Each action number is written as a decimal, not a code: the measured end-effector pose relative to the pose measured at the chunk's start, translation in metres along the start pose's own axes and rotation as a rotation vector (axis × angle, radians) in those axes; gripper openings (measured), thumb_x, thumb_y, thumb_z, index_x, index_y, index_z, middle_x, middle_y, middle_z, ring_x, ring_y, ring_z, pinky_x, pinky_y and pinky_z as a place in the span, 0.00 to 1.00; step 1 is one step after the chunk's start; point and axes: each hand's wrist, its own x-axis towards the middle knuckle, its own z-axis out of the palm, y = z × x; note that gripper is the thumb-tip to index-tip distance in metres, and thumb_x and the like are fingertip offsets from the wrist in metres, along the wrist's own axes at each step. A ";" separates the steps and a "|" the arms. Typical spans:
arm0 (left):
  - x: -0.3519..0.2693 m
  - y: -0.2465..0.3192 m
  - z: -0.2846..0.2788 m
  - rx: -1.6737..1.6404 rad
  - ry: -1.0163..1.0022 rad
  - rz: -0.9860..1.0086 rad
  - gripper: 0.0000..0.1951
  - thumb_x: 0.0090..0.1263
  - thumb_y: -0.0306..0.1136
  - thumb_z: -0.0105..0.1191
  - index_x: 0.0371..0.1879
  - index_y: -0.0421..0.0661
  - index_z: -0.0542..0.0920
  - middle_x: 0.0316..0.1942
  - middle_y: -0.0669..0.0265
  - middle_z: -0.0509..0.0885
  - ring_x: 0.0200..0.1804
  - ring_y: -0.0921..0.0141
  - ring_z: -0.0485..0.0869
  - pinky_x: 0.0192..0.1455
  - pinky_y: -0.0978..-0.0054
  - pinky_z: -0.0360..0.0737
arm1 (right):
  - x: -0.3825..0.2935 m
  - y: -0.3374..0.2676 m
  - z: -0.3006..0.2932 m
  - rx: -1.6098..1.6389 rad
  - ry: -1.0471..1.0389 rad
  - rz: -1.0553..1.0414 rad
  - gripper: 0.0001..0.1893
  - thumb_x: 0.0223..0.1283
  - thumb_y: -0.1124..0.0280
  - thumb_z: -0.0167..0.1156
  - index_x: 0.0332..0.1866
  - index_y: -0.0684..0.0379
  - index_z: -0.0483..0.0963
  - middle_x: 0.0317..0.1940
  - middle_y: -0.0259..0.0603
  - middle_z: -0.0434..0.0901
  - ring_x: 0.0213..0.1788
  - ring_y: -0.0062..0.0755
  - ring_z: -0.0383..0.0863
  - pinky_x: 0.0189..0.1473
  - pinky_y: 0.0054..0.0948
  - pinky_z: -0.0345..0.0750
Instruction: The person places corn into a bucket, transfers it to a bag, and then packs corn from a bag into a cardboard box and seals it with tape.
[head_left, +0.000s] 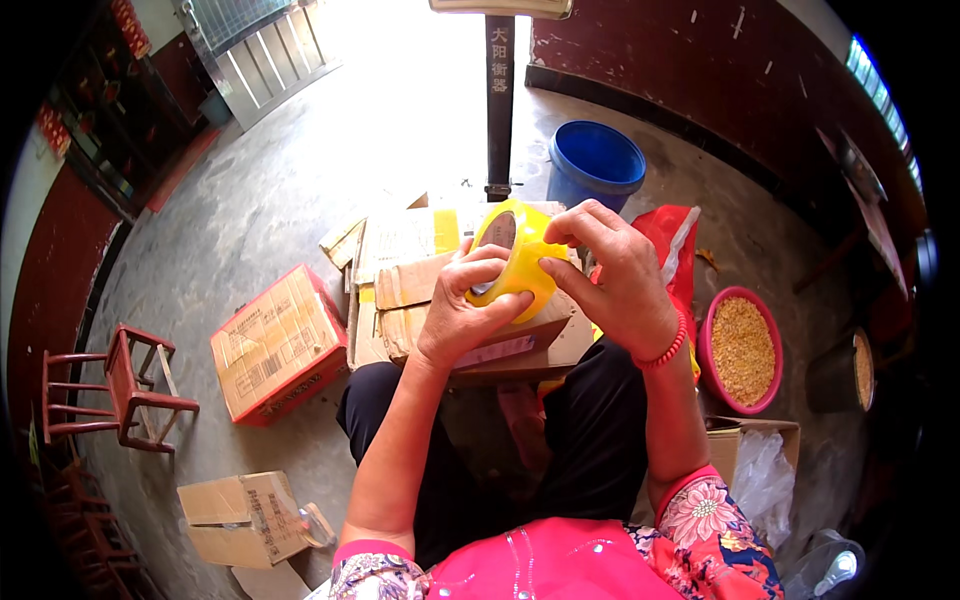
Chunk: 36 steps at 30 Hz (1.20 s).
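Note:
A wide roll of yellow packing tape is held up in front of me, tilted so its open core faces left. My left hand grips it, the fingers reaching into the core and the thumb on the outer face. At the roll's right side, my right hand touches the tape surface with thumb and fingertips; whether it pinches a tape end is unclear. Below the hands lies a small cardboard box with a strip of tape on it. Flattened cardboard is stacked under and behind this box.
A platform scale's black post rises behind the cardboard. A blue bucket, a red bag and a pink basin of yellow grain stand right. Left are a red-edged carton, a wooden chair and an opened box.

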 end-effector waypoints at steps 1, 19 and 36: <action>0.000 0.000 0.000 0.002 -0.008 -0.002 0.09 0.52 0.37 0.60 0.26 0.45 0.83 0.31 0.71 0.82 0.42 0.72 0.80 0.72 0.51 0.44 | 0.000 0.000 -0.001 -0.006 -0.018 0.017 0.08 0.51 0.74 0.63 0.35 0.61 0.73 0.35 0.46 0.77 0.38 0.43 0.80 0.39 0.33 0.78; 0.002 0.001 -0.001 0.018 -0.045 0.006 0.09 0.53 0.32 0.60 0.31 0.40 0.84 0.33 0.68 0.80 0.41 0.74 0.77 0.59 0.72 0.65 | 0.004 0.003 -0.002 -0.013 0.013 -0.040 0.07 0.50 0.75 0.62 0.35 0.60 0.74 0.36 0.44 0.78 0.37 0.44 0.80 0.38 0.32 0.78; 0.003 -0.004 0.003 -0.028 -0.009 0.016 0.09 0.54 0.34 0.61 0.30 0.42 0.84 0.32 0.69 0.82 0.40 0.74 0.78 0.65 0.66 0.59 | 0.010 0.010 -0.006 -0.081 -0.016 -0.079 0.04 0.58 0.73 0.59 0.33 0.62 0.75 0.32 0.42 0.79 0.29 0.38 0.82 0.31 0.27 0.79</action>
